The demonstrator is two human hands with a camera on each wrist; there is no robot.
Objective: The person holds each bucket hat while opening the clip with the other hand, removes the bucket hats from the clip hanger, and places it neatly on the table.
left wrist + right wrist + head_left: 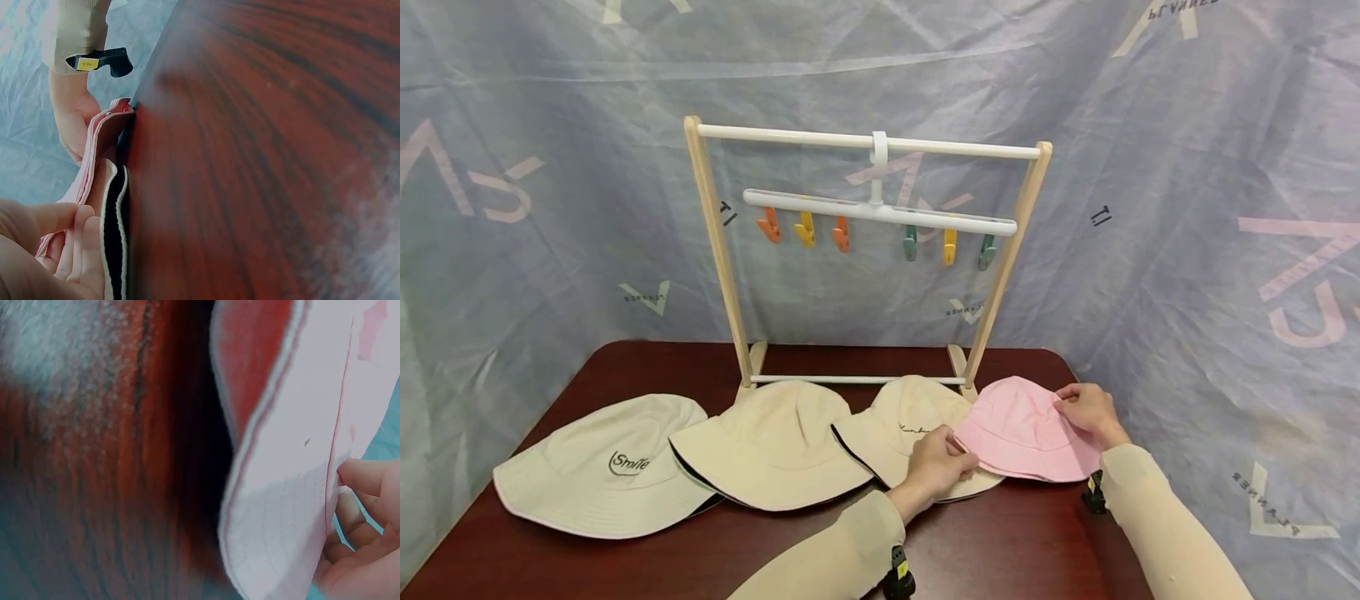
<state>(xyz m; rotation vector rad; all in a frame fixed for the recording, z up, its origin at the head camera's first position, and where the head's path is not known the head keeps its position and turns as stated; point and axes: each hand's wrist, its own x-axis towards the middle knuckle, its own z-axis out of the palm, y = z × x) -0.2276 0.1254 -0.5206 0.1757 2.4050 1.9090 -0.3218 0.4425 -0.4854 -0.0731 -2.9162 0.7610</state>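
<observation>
A pink bucket hat lies at the right end of a row of hats, held between both hands. My left hand pinches the left end of its brim, thumb against fingers. In the left wrist view that hand's fingers also lie against the cream hat's brim. My right hand pinches the right side of the pink hat, near where crown meets brim; the right wrist view shows the thumb and fingers on the fabric. The pink brim overlaps the cream hat with dark script.
Further left lie a plain cream hat and a pale hat with dark lettering. Behind stands a wooden rack with a white hanger carrying several coloured clips. All stand on a dark red table.
</observation>
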